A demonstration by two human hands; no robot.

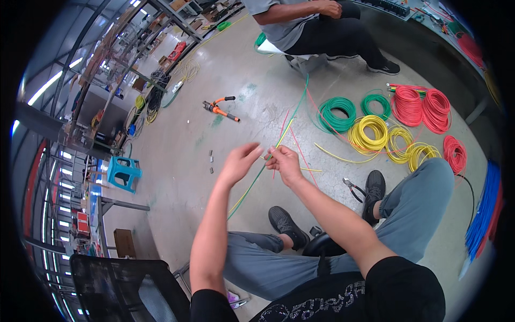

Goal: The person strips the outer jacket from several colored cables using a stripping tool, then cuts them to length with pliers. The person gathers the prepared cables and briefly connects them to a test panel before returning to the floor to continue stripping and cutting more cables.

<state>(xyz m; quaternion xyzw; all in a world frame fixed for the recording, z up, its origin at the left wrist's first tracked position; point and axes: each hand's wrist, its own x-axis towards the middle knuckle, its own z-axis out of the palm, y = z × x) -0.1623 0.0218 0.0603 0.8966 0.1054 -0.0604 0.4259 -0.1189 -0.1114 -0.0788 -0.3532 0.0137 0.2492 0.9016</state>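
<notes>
A green wire [303,92] and a yellow-green wire [284,134] run together in front of me, sloping from the upper right down to my lap. Thumb and fingers of my right hand [286,165] are pinched on these wires. My left hand [241,162] is just left of them, its fingers stretched out toward my right fingertips and nothing seen in it. Thin red wires [300,154] and a short yellow wire [311,169] lie on the floor beyond and beside my hands.
Coils of green [337,115], yellow [368,134] and red wire [406,106] lie to the right. Pliers [352,189] rest by my shoe. An orange-handled tool [220,109] lies ahead, a blue stool [124,173] stands left. Another person [300,29] sits ahead.
</notes>
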